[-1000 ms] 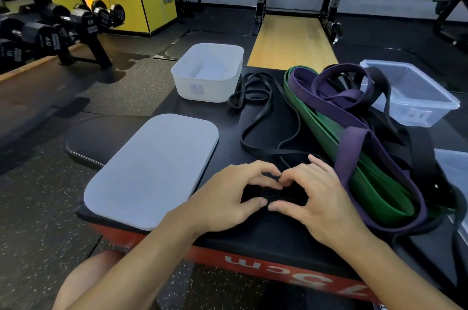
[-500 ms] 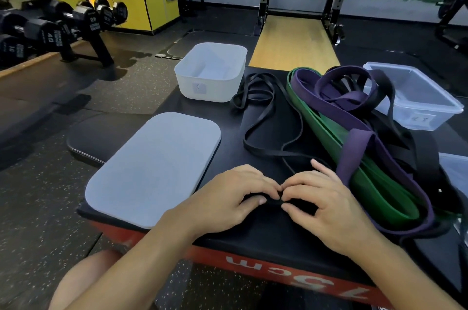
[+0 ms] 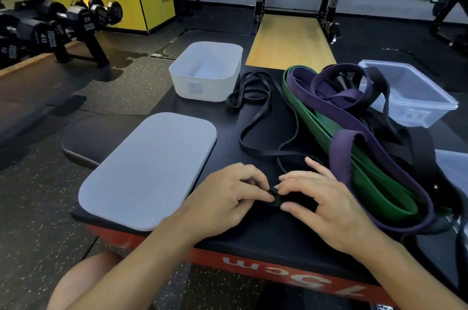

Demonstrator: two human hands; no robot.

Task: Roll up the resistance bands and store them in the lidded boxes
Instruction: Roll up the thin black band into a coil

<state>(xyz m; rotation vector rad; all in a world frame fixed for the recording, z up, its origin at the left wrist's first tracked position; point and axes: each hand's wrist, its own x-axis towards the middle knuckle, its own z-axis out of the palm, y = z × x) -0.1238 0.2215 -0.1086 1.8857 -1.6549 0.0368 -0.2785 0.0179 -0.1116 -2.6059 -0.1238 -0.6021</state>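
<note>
Since a second ago my two hands have drawn in from a loose ring to a tight pinch, fingertips nearly meeting over the roll. The left hand [image 3: 228, 198] has its grip closed, thumb and curled fingers nipping the small coiled end of the thin black band [image 3: 255, 127]. The right hand [image 3: 326, 203] pinches the same coil from the other side with thumb and forefinger, its outer fingers spread more loosely above. The coil sits on the tabletop [image 3: 253, 236] at 6 o'clock, close to the near edge. From there the rest of the band trails away toward 12 o'clock in slack loops that end just beside the white box [image 3: 205, 74].

That white box stands open at 11 o'clock, and its grey lid [image 3: 149, 167] lies flat at 9 o'clock, just beside my left hand. At 3 o'clock is a heap of wider bands: a green band [image 3: 367, 183] lies under a purple band [image 3: 342, 112], with black ones tangled among them. The heap lies just beside my right hand. A clear box [image 3: 415, 96] stands open at 2 o'clock behind the heap. A dumbbell rack [image 3: 50, 28] stands on the floor, well off at 10 o'clock.
</note>
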